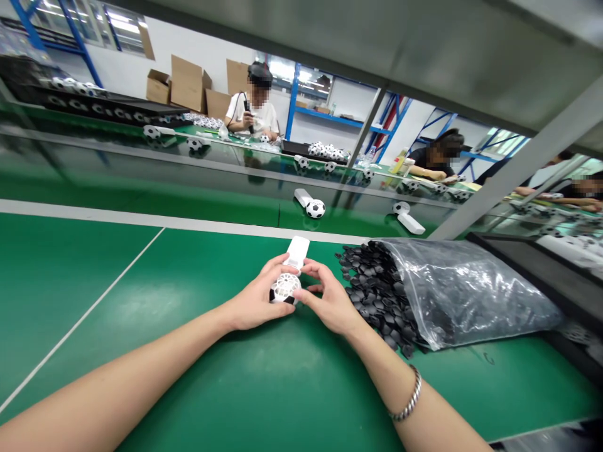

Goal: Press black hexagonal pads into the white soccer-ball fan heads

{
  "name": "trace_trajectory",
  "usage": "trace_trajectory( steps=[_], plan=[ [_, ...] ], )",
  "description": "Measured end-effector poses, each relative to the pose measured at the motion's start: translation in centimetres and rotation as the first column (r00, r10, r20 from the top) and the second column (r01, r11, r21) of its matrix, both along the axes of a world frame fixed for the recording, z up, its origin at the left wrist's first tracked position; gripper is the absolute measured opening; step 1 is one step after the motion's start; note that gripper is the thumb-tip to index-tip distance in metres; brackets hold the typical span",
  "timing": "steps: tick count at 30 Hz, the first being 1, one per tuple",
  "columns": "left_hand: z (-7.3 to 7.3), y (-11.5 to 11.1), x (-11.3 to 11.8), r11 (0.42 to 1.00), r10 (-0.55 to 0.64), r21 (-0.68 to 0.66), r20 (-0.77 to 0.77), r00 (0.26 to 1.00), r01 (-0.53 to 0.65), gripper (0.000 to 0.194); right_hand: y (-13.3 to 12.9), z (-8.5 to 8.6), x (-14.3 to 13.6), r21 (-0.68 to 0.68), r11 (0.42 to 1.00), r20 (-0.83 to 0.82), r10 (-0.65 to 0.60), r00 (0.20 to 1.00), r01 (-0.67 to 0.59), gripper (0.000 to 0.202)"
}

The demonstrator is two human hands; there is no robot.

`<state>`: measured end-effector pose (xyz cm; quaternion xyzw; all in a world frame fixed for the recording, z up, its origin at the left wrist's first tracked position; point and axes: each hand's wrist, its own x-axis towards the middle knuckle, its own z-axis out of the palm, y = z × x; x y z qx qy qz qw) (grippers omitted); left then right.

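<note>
Both my hands hold a small white handheld fan point(286, 287) with a football-patterned round head above the green table. Its slotted grille faces me, black patches show along the lower edge, and the flat white handle points away. My left hand point(261, 294) wraps the head from the left, thumb underneath. From the right, my right hand point(330, 301) grips it with the thumb at the grille's edge and fingers near the handle joint. Just beyond my right hand, small black plastic pieces point(377, 289) spill from a clear plastic bag point(471, 292).
Beyond the table's pale edge strip runs a shiny green conveyor point(211, 194). On it lie a football fan point(315, 208) and another fan point(409, 220). A slanted metal post point(499, 169) and an overhead shelf point(330, 37) frame the view. Co-workers sit across the line.
</note>
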<state>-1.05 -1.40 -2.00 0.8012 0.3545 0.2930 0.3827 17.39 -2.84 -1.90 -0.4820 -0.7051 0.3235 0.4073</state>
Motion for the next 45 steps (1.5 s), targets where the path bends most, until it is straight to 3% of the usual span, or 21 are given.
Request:
trace_trajectory(
  steps=[3,5,7,10,17,21,23,25,29,32,35,38,42,45],
  plan=[
    [-0.1,-0.1,0.1,0.999,0.038,-0.008,-0.023,0.999,-0.038,0.059,1.0,1.0,2.6,0.182,0.947,0.176,-0.296,0.939,0.264,0.024],
    [-0.2,0.0,0.2,0.995,0.095,-0.026,-0.044,0.994,-0.097,0.064,1.6,1.5,4.7,0.277,0.866,0.341,-0.494,0.8,0.416,0.018],
    [-0.2,0.0,0.4,0.986,0.161,-0.034,-0.066,0.985,-0.163,0.063,1.9,1.5,6.3,0.293,0.819,0.508,-0.57,0.646,0.494,0.016],
    [-0.2,0.0,0.6,0.983,0.176,-0.028,-0.082,0.981,-0.179,0.056,2.0,1.1,7.1,0.232,0.813,0.683,-0.527,0.505,0.535,0.02],
    [0.3,0.4,-0.1,0.983,0.176,-0.026,-0.102,0.979,-0.18,0.05,1.9,1.0,5.9,0.229,0.86,0.818,-0.424,0.39,0.455,0.016],
    [1.0,1.0,-1.3,0.999,0.02,-0.035,-0.133,0.991,-0.025,0.051,2.0,1.0,6.1,0.237,0.864,0.844,-0.409,0.346,0.444,0.022],
    [1.2,1.1,-1.7,0.997,-0.052,-0.06,-0.14,0.989,0.044,0.054,2.1,0.9,6.4,0.241,0.864,0.832,-0.419,0.363,0.442,0.027],
    [1.2,1.2,-1.8,0.996,-0.056,-0.073,-0.129,0.99,0.047,0.057,2.2,0.9,6.6,0.259,0.865,0.78,-0.45,0.435,0.43,0.028],
    [0.8,1.0,-1.4,0.998,0.009,-0.058,-0.118,0.993,-0.016,0.056,2.1,0.9,5.8,0.167,0.907,0.483,-0.417,0.77,0.387,0.019],
    [0.6,1.1,-1.3,0.999,0.014,-0.041,-0.115,0.993,-0.019,0.053,1.7,0.7,4.4,0.058,0.951,0.22,-0.308,0.926,0.302,0.016],
    [0.5,1.1,-1.4,1.0,0.001,-0.026,-0.103,0.995,-0.003,0.053,1.1,0.5,3.0,-0.002,0.979,0.063,-0.201,0.978,0.202,0.019],
    [0.5,1.1,-1.4,1.0,-0.013,-0.025,-0.096,0.995,0.011,0.054,0.4,0.6,2.0,-0.007,0.995,0.031,-0.103,0.994,0.104,0.031],
    [0.5,1.1,-1.4,1.0,-0.008,-0.008,-0.089,0.996,0.008,0.054,-0.5,0.9,0.8,0.077,0.997,0.083,0.001,0.997,-0.007,0.018],
    [0.4,1.1,-1.4,1.0,-0.006,-0.002,-0.086,0.996,0.006,0.053,-1.0,0.9,0.1,-0.005,0.999,0.008,0.051,0.999,-0.05,0.013]
  ],
)
